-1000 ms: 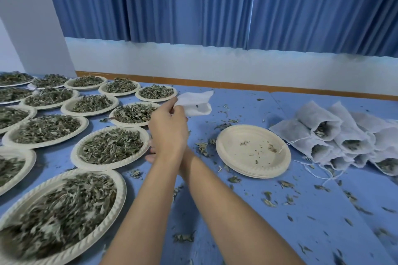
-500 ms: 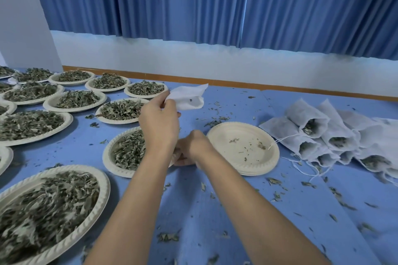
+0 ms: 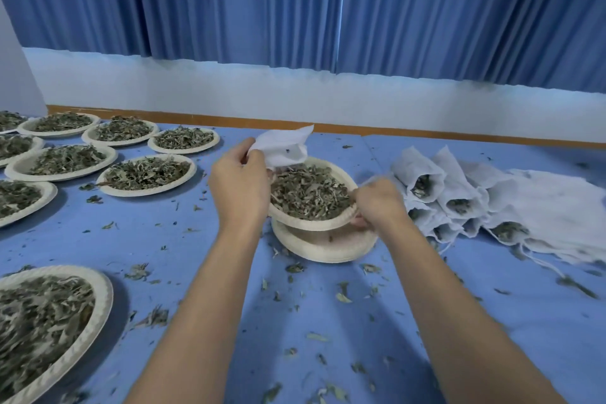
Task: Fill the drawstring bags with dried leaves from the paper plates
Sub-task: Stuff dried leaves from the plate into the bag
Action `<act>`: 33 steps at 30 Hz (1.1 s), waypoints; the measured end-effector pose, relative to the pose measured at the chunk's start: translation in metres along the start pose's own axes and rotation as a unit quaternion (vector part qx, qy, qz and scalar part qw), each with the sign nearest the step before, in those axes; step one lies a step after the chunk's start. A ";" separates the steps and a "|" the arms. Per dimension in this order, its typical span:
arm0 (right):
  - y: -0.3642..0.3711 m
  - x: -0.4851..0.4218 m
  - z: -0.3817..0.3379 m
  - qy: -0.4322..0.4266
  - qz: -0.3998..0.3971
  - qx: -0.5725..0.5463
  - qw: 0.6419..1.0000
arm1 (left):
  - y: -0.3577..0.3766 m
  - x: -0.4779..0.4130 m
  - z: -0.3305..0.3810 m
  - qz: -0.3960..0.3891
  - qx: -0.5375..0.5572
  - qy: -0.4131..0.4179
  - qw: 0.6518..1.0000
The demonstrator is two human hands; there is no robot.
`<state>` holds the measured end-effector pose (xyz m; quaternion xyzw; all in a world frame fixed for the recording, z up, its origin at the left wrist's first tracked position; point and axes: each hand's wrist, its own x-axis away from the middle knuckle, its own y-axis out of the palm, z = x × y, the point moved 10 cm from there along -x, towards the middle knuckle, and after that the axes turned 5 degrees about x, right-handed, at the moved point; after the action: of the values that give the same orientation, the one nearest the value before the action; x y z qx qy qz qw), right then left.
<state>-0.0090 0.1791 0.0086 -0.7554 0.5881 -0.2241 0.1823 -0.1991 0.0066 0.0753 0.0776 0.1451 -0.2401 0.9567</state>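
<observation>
The bag (image 3: 282, 146), a limp white cloth pouch, hung in the air at the far rim of the plate (image 3: 308, 226), pinched at one edge between thumb and fingers of the left hand (image 3: 239, 187). It looked almost weightless and floppy. It would likely need holding by the mouth hem, spread wide, or it would fold shut. Whether the mouth was open could not be told from this angle. The leaves (image 3: 308, 192) heaped on the plate were dry, light and brittle, apt to scatter at any quick tilt. The plate was thin paper and would probably bend under a one-sided grip. The right hand (image 3: 377, 203) gripped its right rim, fingers curled round the edge, holding it raised just above the empty plates (image 3: 328, 248). Both forearms reached forward, the left wrist cocked upward with its back to the camera. Filled bags (image 3: 442, 193) lay heaped to the right and full plates (image 3: 147, 174) to the left, with crumbs strewn over the table (image 3: 328, 321).
</observation>
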 end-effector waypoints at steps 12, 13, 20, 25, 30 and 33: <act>-0.030 0.016 0.016 -0.061 0.092 0.213 0.971 | 0.013 0.012 -0.017 0.006 -0.014 -0.025 1.000; -0.029 0.018 0.015 -0.062 0.093 0.222 0.969 | 0.010 0.011 -0.018 0.012 -0.018 -0.025 0.999; -0.037 0.043 -0.020 -0.170 0.189 0.250 0.934 | 0.014 0.013 -0.021 -0.047 -0.104 -0.002 0.993; -0.014 0.069 -0.065 -0.308 0.157 0.127 0.930 | 0.021 0.013 -0.025 -0.049 -0.185 0.034 0.981; 0.003 0.066 -0.063 -0.304 0.136 0.191 0.923 | 0.026 0.015 -0.016 -0.050 -0.207 0.082 0.974; 0.000 0.061 -0.058 -0.296 0.124 0.117 0.940 | 0.039 0.023 -0.006 -0.083 -0.244 0.129 0.958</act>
<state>-0.0284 0.1192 0.0644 -0.6818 0.5661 -0.0332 0.4621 -0.1627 0.0320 0.0657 -0.1397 0.3275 -0.2644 0.8963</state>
